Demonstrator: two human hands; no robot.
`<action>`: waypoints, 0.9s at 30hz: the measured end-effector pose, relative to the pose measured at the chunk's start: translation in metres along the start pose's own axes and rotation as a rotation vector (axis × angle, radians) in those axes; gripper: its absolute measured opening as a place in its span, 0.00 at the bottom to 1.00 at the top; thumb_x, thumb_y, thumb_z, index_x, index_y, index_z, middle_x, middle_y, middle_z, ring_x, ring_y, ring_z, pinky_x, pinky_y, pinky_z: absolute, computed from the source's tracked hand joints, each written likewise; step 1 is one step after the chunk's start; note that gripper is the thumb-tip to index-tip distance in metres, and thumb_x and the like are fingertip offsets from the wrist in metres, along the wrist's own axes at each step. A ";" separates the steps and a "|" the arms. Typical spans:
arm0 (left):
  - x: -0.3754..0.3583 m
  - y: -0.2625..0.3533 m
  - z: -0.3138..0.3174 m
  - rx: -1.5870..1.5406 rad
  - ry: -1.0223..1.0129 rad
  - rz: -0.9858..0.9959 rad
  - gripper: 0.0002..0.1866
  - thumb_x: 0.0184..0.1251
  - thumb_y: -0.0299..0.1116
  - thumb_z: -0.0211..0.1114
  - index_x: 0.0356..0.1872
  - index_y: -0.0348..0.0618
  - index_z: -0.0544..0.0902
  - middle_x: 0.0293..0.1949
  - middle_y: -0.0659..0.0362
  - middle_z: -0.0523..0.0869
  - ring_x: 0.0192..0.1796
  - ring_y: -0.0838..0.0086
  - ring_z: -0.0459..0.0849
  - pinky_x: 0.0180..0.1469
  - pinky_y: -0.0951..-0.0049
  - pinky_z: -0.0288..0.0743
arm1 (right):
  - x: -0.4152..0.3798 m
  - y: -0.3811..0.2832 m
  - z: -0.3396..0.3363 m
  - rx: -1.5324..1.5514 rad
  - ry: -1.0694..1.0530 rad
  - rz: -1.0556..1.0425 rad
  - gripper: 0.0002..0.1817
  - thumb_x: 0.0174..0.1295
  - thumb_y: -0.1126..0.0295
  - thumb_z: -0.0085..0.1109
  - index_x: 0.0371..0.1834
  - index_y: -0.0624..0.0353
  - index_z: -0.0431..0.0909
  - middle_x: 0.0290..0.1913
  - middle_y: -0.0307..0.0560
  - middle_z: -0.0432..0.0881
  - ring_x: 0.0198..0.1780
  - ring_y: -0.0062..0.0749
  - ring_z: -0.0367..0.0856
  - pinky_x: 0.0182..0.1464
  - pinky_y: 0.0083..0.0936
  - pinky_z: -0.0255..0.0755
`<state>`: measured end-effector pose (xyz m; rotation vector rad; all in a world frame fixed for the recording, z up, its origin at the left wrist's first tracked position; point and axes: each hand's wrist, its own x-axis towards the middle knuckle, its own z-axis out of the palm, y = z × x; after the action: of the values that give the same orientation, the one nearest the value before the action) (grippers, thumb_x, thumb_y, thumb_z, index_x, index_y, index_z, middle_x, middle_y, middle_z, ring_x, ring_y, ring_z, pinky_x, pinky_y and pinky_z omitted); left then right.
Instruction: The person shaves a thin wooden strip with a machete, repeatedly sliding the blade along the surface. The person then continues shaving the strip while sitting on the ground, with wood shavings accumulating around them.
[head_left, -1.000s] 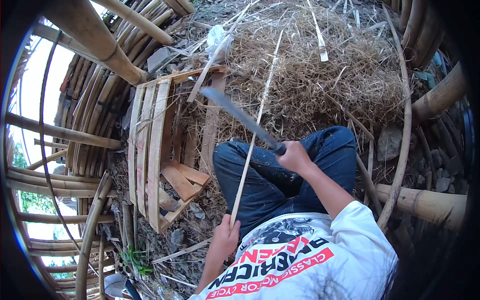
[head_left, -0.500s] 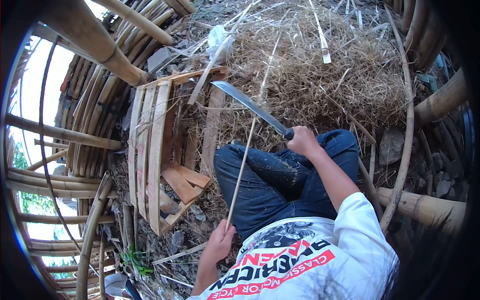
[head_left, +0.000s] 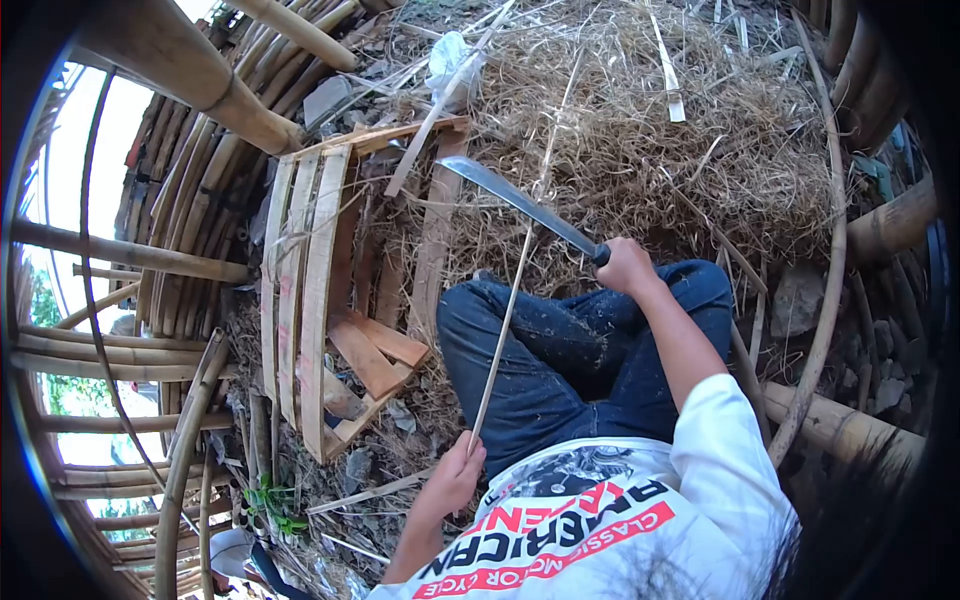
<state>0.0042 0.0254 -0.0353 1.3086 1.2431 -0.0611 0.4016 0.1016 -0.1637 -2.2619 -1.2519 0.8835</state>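
Across dusty blue jeans (head_left: 545, 370) slants a long, thin, pale bamboo strip (head_left: 502, 332), held in the left hand (head_left: 455, 477); the right hand (head_left: 627, 265) grips a black-handled, curved metal knife (head_left: 522, 203) crossing it, contact unclear. Around are stony earth ground (head_left: 425, 440), curly tan shavings (head_left: 640, 180), a slatted wooden crate (head_left: 320, 300), round bamboo poles (head_left: 130, 250).

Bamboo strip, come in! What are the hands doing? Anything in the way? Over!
Left hand gripping bamboo strip. Right hand holding machete. Machete crosses bamboo strip in view, contact unclear. Wooden crate off left, clear of hands.
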 end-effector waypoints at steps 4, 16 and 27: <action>-0.002 0.016 -0.005 -0.130 -0.022 -0.098 0.09 0.78 0.34 0.51 0.38 0.40 0.69 0.23 0.67 0.67 0.27 0.82 0.65 0.29 0.76 0.63 | -0.018 -0.009 0.010 -0.013 0.069 -0.019 0.13 0.45 0.66 0.62 0.32 0.61 0.83 0.34 0.60 0.85 0.42 0.56 0.84 0.49 0.43 0.78; -0.013 0.020 -0.007 -0.089 0.027 -0.099 0.10 0.79 0.36 0.50 0.37 0.40 0.70 0.23 0.67 0.68 0.26 0.83 0.64 0.27 0.78 0.62 | -0.038 -0.067 -0.020 -0.422 -0.408 -0.357 0.14 0.44 0.59 0.66 0.37 0.44 0.87 0.39 0.45 0.87 0.46 0.40 0.86 0.47 0.38 0.79; 0.011 0.016 -0.009 -0.354 -0.224 -0.221 0.11 0.80 0.40 0.50 0.39 0.45 0.67 0.20 0.70 0.65 0.18 0.87 0.61 0.18 0.82 0.55 | 0.003 -0.001 -0.010 -0.156 0.051 -0.007 0.15 0.46 0.63 0.62 0.32 0.63 0.83 0.36 0.60 0.85 0.42 0.56 0.85 0.51 0.44 0.78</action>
<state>0.0132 0.0437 -0.0306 0.8329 1.1404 -0.1348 0.4094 0.1039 -0.1568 -2.3827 -1.3474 0.7438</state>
